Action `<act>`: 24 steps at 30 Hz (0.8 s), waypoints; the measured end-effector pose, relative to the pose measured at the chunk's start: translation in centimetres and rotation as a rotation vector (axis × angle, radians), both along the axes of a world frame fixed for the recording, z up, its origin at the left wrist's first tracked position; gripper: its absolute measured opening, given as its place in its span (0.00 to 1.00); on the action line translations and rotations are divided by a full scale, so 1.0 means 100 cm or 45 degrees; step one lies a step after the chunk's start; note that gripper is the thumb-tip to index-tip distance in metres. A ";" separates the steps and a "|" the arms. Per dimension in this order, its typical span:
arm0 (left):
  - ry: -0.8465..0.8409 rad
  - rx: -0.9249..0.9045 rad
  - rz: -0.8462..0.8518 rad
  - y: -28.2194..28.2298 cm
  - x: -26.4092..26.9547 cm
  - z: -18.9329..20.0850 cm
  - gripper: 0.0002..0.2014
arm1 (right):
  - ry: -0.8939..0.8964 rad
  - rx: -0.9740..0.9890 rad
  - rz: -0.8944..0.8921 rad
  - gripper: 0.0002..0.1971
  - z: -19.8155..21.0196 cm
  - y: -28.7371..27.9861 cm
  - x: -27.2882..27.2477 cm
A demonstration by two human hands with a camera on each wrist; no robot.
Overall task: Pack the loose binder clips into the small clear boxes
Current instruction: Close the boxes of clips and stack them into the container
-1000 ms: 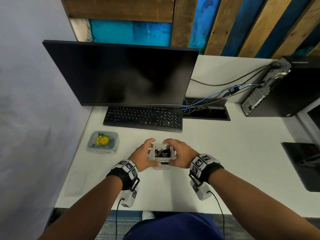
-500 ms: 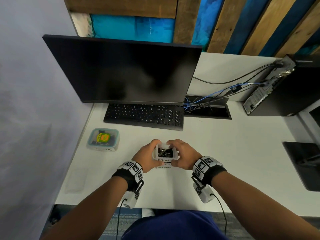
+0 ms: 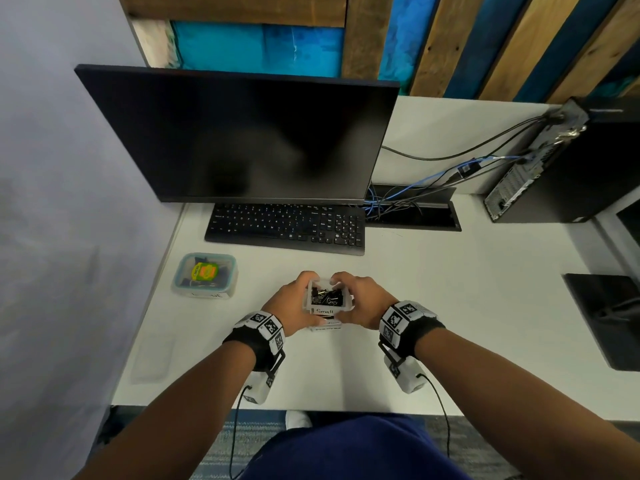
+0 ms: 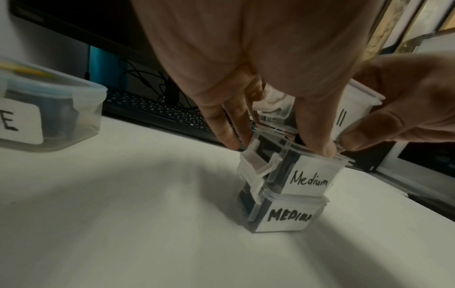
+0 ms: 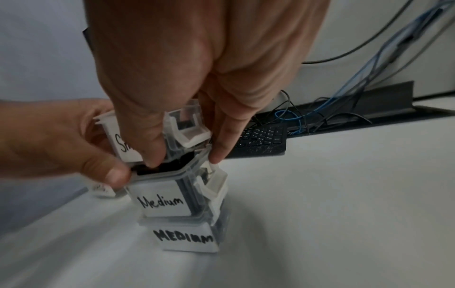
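Three small clear boxes stand stacked on the white desk (image 3: 450, 306). The top box (image 3: 325, 298), labelled "Small", has no lid and holds black binder clips. My left hand (image 3: 294, 303) and right hand (image 3: 358, 301) grip it from either side, thumbs at its near lower edge. In the left wrist view the Small box (image 4: 354, 109) sits tilted on the "Medium" box (image 4: 310, 177), which rests on the "MEDIUM" box (image 4: 288, 218). The right wrist view shows the Small box (image 5: 123, 140) over the Medium box (image 5: 162, 202), whose top shows dark clips.
A larger lidded container (image 3: 205, 275) with a yellow-green item stands to the left. Behind the hands are a keyboard (image 3: 287, 228) and a monitor (image 3: 242, 133). A PC tower (image 3: 571, 161) with cables is at the back right. A clear lid (image 3: 152, 355) lies near the left edge.
Both hands have drawn in tighter round the top box. The stack has stayed in the same spot on the desk.
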State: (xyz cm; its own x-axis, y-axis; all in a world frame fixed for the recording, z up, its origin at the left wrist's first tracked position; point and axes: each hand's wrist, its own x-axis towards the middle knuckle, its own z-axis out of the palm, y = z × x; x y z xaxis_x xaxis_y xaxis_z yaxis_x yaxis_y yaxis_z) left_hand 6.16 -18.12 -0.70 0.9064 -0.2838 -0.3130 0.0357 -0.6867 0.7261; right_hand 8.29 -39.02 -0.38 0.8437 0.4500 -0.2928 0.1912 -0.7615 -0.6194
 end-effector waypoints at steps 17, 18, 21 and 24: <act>-0.298 0.378 -0.285 -0.012 0.005 -0.005 0.13 | 0.147 -0.379 -0.457 0.33 -0.050 -0.088 -0.024; -0.327 0.409 -0.316 -0.012 0.006 -0.006 0.12 | 0.172 -0.447 -0.441 0.35 -0.051 -0.087 -0.026; -0.416 0.436 -0.330 -0.009 0.006 -0.010 0.12 | 0.104 -0.603 -0.347 0.45 -0.039 -0.075 -0.025; -0.466 0.340 -0.137 -0.006 0.006 -0.012 0.10 | -0.152 -0.410 -0.309 0.39 -0.018 -0.059 -0.018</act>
State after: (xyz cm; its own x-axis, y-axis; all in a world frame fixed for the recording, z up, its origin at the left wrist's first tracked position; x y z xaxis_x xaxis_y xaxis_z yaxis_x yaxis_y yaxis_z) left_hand 6.73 -18.74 -1.87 0.9406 -0.3353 -0.0534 -0.2715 -0.8372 0.4747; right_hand 6.52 -44.89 -2.17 0.9505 0.1351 -0.2798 0.0381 -0.9444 -0.3265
